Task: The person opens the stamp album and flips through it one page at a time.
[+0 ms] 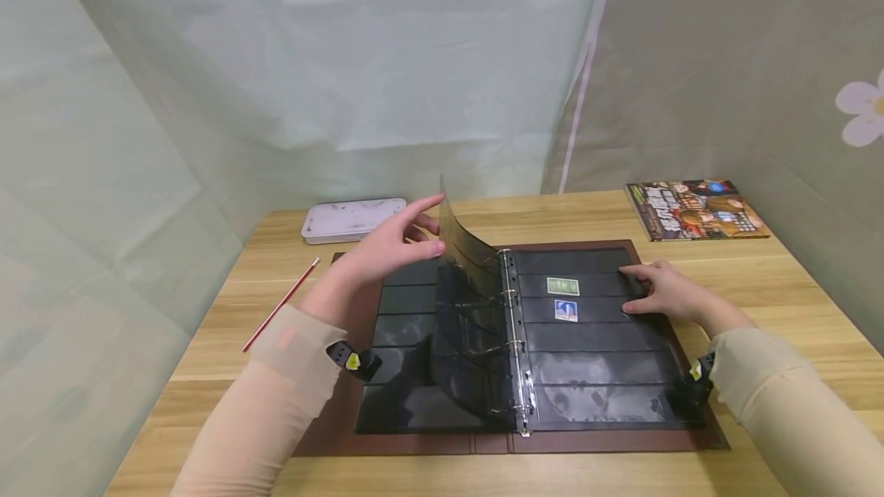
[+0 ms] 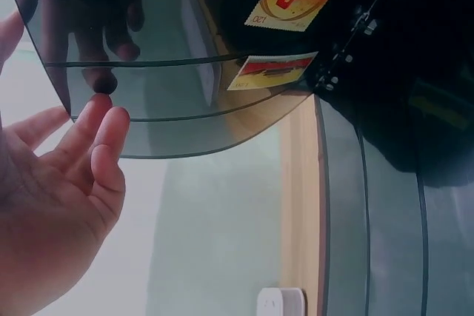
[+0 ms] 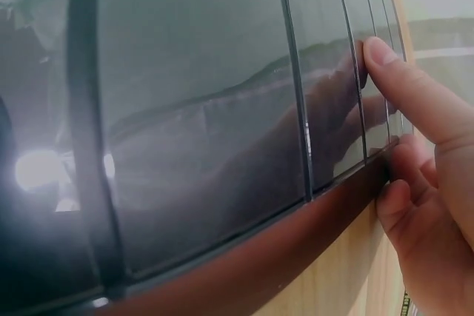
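A brown ring-bound stamp album (image 1: 483, 445) lies spread on the table, its black pocket pages (image 1: 587, 340) held by metal rings. One dark see-through page (image 1: 473, 313) stands raised and bowed near the spine. My left hand (image 1: 397, 240) touches its outer edge, thumb and forefinger apart. An orange stamp (image 2: 290, 1) and a red-and-yellow stamp (image 2: 274, 73) show on that page in the left wrist view. My right hand (image 1: 666, 294) rests at the right page's outer edge, thumb on the pocket strips. On that page are a green stamp (image 1: 562, 286) and a blue stamp (image 1: 566, 311).
A pale metal case (image 1: 352, 221) lies behind the album at the left. The red pencil (image 1: 282, 304) is on the wood tabletop (image 1: 228, 320) left of the album. A colourful book (image 1: 697, 209) lies at the back right. Cloth walls (image 1: 414, 67) surround the table.
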The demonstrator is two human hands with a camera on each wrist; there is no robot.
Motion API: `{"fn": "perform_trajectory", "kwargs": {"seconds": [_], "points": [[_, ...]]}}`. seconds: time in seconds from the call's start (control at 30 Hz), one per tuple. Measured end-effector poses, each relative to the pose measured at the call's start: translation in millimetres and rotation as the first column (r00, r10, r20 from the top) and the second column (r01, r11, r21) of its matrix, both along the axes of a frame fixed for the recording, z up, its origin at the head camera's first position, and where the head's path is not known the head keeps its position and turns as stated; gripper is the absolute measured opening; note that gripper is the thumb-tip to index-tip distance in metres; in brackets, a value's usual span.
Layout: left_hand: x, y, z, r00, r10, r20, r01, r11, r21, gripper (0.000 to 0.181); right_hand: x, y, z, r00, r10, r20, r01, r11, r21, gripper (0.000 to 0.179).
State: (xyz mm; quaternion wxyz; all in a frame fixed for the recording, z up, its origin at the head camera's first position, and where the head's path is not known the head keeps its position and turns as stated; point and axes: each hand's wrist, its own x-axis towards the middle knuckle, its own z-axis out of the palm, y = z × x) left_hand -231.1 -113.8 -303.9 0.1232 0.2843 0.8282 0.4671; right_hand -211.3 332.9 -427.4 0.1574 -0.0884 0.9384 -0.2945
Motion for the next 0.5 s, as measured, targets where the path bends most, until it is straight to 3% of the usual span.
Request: {"fn": "perform_trajectory", "kwargs": {"seconds": [0.17, 0.5], "points": [[1.1, -10.9, -2.8, 1.000, 0.012, -0.003, -0.012, 1.000, 0.004, 0.071, 2.4, -2.3, 2.2, 1.000, -0.011, -0.007, 0.011, 1.000, 0.010, 0.089], [4.7, -32.0, -11.5, 0.998, 0.017, 0.062, -0.019, 0.999, 0.037, 0.071, 4.1, -2.5, 4.1, 1.000, -0.014, -0.027, 0.015, 1.000, 0.019, 0.099]]}}
